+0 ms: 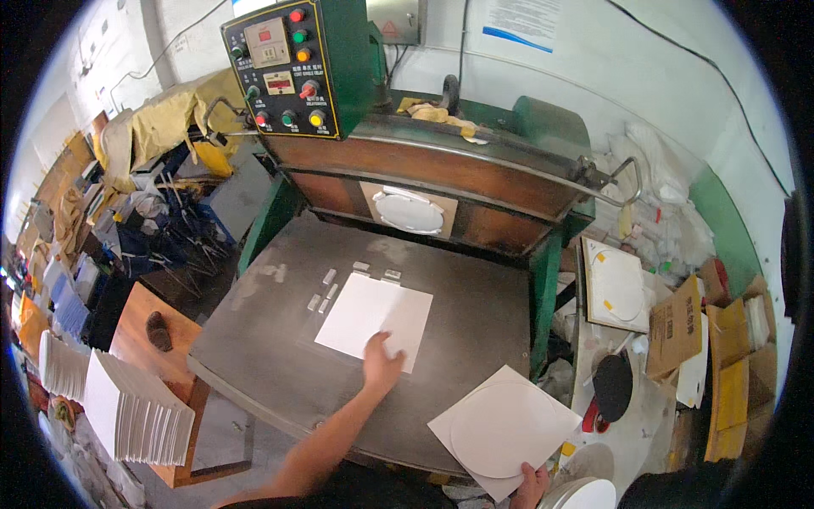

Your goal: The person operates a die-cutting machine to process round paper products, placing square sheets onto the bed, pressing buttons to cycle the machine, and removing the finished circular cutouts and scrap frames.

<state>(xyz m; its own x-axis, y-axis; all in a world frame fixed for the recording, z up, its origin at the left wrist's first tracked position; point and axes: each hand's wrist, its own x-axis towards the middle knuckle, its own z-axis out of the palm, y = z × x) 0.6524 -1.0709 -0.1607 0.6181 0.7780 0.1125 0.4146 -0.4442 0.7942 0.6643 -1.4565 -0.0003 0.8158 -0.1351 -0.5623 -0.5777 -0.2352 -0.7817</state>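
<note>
white square sheet [374, 318] | flat on press bed | second white sheet [502, 428], circle cut | overhanging bed edge

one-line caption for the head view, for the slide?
Left hand presses a white square sheet on the grey press table; right hand holds a die-cut white sheet.

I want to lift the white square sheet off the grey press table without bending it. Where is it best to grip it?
Probably at its near edge, coming from the person's side. The white square sheet lies flat on the press table, so pinch the near right corner, where the left hand already rests. Small guide blocks stand along its far left edge.
</note>
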